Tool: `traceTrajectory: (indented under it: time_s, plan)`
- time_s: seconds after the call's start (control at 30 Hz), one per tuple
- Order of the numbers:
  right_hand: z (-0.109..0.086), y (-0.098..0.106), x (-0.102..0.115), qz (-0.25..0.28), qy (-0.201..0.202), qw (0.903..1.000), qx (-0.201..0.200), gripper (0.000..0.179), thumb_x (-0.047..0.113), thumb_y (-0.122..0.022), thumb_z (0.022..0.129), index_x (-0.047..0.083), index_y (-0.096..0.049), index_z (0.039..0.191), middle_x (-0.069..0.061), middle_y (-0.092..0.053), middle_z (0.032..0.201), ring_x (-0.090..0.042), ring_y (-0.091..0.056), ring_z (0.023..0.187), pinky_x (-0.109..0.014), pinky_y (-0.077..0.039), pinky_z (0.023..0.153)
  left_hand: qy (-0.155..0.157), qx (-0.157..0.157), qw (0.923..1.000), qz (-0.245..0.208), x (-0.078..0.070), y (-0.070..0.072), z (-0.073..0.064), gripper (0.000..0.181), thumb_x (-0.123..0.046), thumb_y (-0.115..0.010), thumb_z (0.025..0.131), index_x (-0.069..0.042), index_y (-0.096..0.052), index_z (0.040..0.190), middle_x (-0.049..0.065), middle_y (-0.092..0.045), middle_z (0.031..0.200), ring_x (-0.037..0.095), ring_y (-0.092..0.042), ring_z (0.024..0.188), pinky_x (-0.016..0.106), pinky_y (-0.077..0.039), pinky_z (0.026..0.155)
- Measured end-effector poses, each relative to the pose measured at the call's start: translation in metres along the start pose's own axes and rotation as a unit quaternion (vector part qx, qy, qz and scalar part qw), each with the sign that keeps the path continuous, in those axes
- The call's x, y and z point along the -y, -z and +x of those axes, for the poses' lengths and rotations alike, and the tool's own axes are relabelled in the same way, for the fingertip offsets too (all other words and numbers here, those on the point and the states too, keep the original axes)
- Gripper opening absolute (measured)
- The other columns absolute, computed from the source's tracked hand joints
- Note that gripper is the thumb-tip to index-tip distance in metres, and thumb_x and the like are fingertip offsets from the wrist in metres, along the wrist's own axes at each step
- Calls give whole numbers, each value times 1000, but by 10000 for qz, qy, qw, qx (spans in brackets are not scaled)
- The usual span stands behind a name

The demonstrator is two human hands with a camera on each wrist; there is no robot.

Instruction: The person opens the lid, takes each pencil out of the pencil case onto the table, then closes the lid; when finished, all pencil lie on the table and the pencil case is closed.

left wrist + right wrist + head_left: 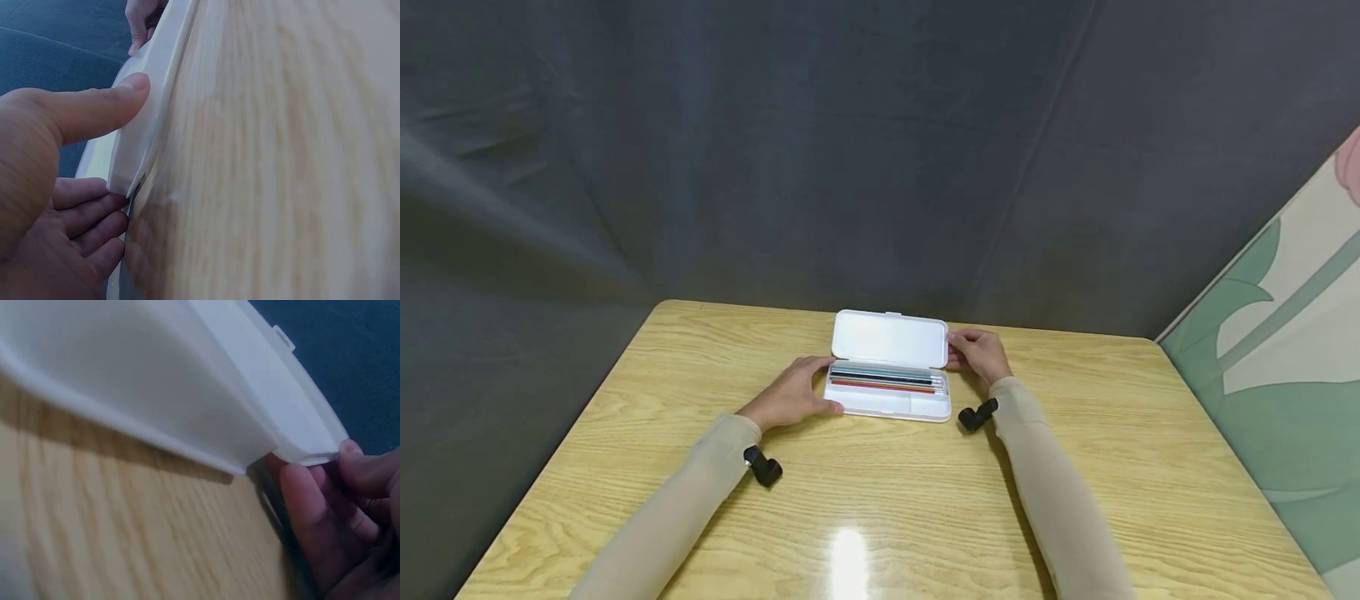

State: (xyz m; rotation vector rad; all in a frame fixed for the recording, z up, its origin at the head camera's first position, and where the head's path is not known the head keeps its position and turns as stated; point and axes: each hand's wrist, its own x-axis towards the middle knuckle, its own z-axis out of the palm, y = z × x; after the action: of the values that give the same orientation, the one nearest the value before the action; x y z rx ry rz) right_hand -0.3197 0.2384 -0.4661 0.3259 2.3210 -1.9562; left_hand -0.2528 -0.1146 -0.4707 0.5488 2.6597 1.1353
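A white pencil case [865, 402] lies on the table with its lid [891, 337] raised behind it. Several pencils [883, 382], dark, red, yellow and pale, lie side by side in its rear part. My left hand [793, 393] holds the left end of the case; the left wrist view shows its thumb [134, 84] on the front wall and the fingers around the corner. At the lid's right edge, my right hand [977, 350] pinches the rim between thumb and fingers, seen also in the right wrist view beside the lid [281, 394].
The wooden table [850, 483] extends in front of the case and to both sides. A dark curtain [865, 167] hangs behind its far edge. On the right stands a panel [1285, 400] with a leaf pattern. Each sleeve bears a small black camera [763, 467].
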Motion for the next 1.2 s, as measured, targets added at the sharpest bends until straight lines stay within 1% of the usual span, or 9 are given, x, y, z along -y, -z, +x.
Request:
traceTrajectory:
  time_s: [0.23,0.53,0.7,0.83,0.9,0.97,1.03,1.13,1.2]
  plan:
    - [0,-2,-1,13,-171,9998,45,33,16,-61,102,-8,-62,125,4,-67,67,-5,-67,58,-23,-61,59,27,-3,10000,-28,0,1,0,93,-48,-85,79,-17,-42,155,9,-41,160,30,-34,152,54,-30,124]
    - [-2,0,-1,-8,-17,10000,-31,32,18,-62,102,-4,-64,125,3,-69,73,-7,-68,66,-24,-62,64,-1,13,10000,18,1,1,0,95,-50,-85,79,-15,-41,155,10,-40,161,31,-33,152,54,-30,124]
    - [-8,1,2,-298,206,9991,-210,32,21,-64,101,-1,-67,124,-2,-70,86,-11,-69,75,-24,-63,69,1,24,10000,97,0,1,-1,96,-51,-84,79,-14,-40,156,11,-39,161,32,-33,152,54,-31,124]
    - [-19,2,6,-504,586,9966,-291,32,20,-67,99,-1,-69,123,-13,-72,104,-22,-73,89,-32,-64,81,-10,32,9999,127,-1,1,-1,94,-49,-84,80,-15,-40,155,10,-40,161,32,-33,152,53,-31,124]
    - [-26,4,11,-541,873,9937,-447,30,18,-69,98,-1,-70,121,-18,-72,111,-29,-73,97,-34,-63,86,-31,22,9999,118,-1,0,-1,93,-49,-84,80,-15,-41,155,10,-40,161,32,-33,152,53,-31,124]
    - [-33,5,16,-520,1230,9888,-662,27,15,-70,96,1,-71,119,-21,-72,114,-26,-74,98,-30,-62,86,-42,21,9999,97,0,1,-1,93,-49,-84,80,-15,-41,155,10,-39,161,32,-32,152,53,-30,124]
    - [-40,6,20,-560,1660,9816,-758,26,14,-72,95,2,-72,118,-21,-72,117,-17,-74,96,-22,-61,85,-43,23,9999,113,1,1,-1,94,-50,-83,80,-15,-40,155,10,-39,161,32,-32,153,53,-31,124]
    - [-54,2,27,-746,2296,9697,-373,27,9,-74,93,2,-71,119,-22,-72,119,-9,-71,96,-12,-56,83,-17,31,9999,129,1,2,-1,95,-50,-83,80,-14,-39,156,10,-38,162,32,-32,153,53,-30,124]
    - [-63,-6,31,-916,2593,9613,169,30,5,-74,91,1,-70,121,-23,-71,121,-17,-73,102,-12,-56,86,-2,28,9999,147,0,4,0,94,-49,-83,81,-14,-39,156,10,-38,162,32,-32,153,53,-30,125]
